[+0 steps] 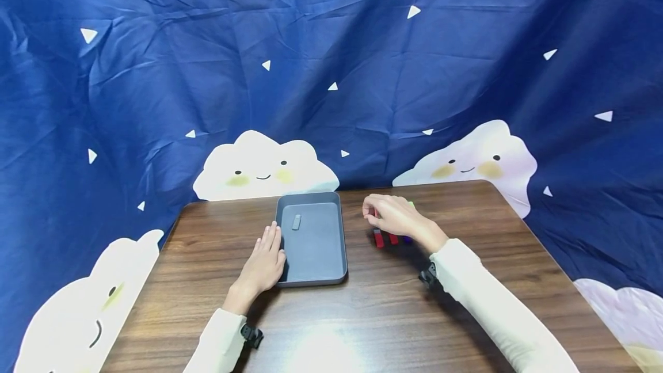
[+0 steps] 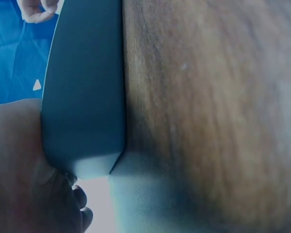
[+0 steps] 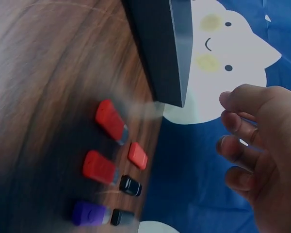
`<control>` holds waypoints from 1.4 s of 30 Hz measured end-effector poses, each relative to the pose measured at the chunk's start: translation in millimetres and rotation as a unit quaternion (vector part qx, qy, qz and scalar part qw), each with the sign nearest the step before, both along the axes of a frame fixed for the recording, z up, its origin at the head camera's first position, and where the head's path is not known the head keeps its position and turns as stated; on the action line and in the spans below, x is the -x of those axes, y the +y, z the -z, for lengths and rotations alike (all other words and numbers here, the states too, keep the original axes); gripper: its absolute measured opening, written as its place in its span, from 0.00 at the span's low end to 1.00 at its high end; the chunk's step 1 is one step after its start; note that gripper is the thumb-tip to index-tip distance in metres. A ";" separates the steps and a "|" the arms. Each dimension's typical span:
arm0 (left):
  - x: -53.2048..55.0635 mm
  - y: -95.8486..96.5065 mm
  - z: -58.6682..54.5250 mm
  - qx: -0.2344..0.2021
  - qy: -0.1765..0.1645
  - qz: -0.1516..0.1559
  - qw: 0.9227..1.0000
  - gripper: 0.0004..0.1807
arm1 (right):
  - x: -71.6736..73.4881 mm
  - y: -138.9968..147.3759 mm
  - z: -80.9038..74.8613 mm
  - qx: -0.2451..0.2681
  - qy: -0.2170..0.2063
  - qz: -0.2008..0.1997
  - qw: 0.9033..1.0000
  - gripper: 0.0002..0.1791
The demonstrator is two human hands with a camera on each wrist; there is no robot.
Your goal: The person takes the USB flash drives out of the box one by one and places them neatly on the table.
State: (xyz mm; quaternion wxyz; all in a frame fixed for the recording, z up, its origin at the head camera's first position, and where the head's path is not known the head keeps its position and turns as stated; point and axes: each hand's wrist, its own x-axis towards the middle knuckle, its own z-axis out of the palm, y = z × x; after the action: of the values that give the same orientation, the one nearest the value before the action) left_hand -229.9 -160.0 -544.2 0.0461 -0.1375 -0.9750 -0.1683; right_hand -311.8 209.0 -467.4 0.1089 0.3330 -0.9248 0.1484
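Observation:
My left hand [image 1: 264,261] lies with straight fingers along the left rim of a dark grey tray [image 1: 343,240]. The left wrist view shows that hand against the tray's outer wall [image 2: 85,97]. One grey USB stick [image 1: 296,222] lies in the tray. Right of the tray, my right hand [image 1: 396,216] hovers over a group of USB sticks, its fingers loosely bent and nothing visible between them. Below it in the right wrist view lie a red USB stick [image 3: 110,121], another red one [image 3: 99,167] and a purple one [image 3: 88,213]. Part of the group is hidden in the head view.
Behind the sticks, the right wrist view has a small red piece [image 3: 137,155] and a black piece [image 3: 130,185]. A bit of green [image 1: 411,204] shows behind my right hand. The wooden table [image 1: 362,327] ends at a blue cloud-patterned curtain [image 1: 311,102].

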 end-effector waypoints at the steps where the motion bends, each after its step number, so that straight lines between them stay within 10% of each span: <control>1: -0.1 0.0 -0.5 -0.002 0.001 0.000 1.000 0.34 | 1.0 -2.2 -0.9 0.002 -0.001 0.000 1.000 0.05; 42: 0.5 -1.3 -1.0 -0.016 0.000 0.000 1.000 0.35 | 28.1 -98.9 -13.1 -0.006 -0.044 -0.015 0.999 0.04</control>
State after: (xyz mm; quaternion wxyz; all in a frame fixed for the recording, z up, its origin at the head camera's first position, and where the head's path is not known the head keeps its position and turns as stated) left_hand -230.5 -161.3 -543.2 0.0485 -0.1363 -0.9723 -0.1837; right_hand -339.9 110.1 -454.3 0.0643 0.3407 -0.9244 0.1591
